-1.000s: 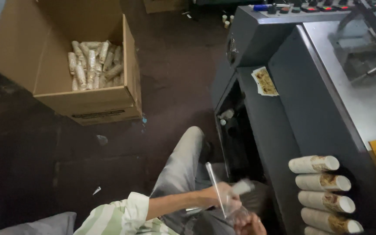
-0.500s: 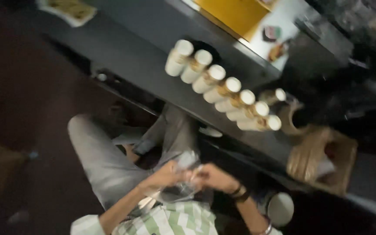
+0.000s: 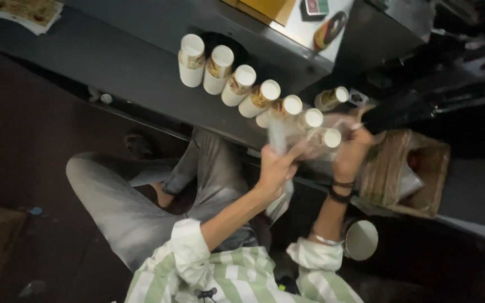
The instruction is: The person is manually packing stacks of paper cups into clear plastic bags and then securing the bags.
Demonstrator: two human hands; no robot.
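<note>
Below the dark grey metal tabletop (image 3: 141,62), our left hand (image 3: 277,163) was closed around a clear, crinkled plastic sleeve (image 3: 279,140), the fingers wrapped about its upright length. Our right hand (image 3: 352,151) was raised just to the right of it, fingers curled into the same clear plastic where it bunched near two of the cups; how firmly it gripped, we could not tell through the blur. Dark bands (image 3: 341,189) circled the right wrist.

Along the tabletop edge lay a slanting row of white paper cups with brown printed sides (image 3: 241,85), open rims toward us, running from the far left down to the right until the last ones met our hands. The plastic sleeve stood in front of the cups at the right end of that row, touching or all but touching them.

Right of our right hand sat a brown woven basket (image 3: 402,171). Near it, lower down, a round pale metal lid or can end (image 3: 361,240) showed beside our green-and-white striped sleeve (image 3: 237,278). Our grey trouser legs (image 3: 119,196) were folded to the left, over a dark floor (image 3: 23,146).
</note>
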